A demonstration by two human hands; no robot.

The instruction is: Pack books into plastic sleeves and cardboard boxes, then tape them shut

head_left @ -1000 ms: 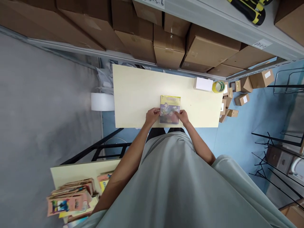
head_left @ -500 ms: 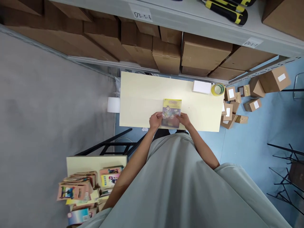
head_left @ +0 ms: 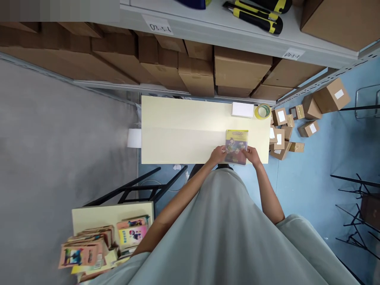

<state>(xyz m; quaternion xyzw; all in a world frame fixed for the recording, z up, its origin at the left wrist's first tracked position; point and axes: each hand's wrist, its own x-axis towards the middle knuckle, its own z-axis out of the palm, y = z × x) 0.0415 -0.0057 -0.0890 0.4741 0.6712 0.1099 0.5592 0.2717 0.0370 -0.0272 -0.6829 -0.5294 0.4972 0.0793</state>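
Note:
Between my two hands is a book (head_left: 236, 144) with a yellow and purple illustrated cover, held at the front edge of the cream table (head_left: 178, 136). My left hand (head_left: 218, 154) grips its left edge with bent fingers. On the other side, my right hand (head_left: 251, 155) pinches the lower right edge, thumb on the cover. The book's underside is hidden, so I cannot tell whether it touches the tabletop.
A white box (head_left: 242, 109) and a roll of tape (head_left: 263, 111) sit at the table's back right. Cardboard boxes (head_left: 243, 69) fill the shelf above; utility knives (head_left: 258, 18) lie on it. Small cartons (head_left: 279, 138) stand at right. Several books (head_left: 86, 249) are piled on a side table at lower left.
Both hands and the book have moved to the right along the table's front edge. The camera view has shifted slightly. The grip looks the same.

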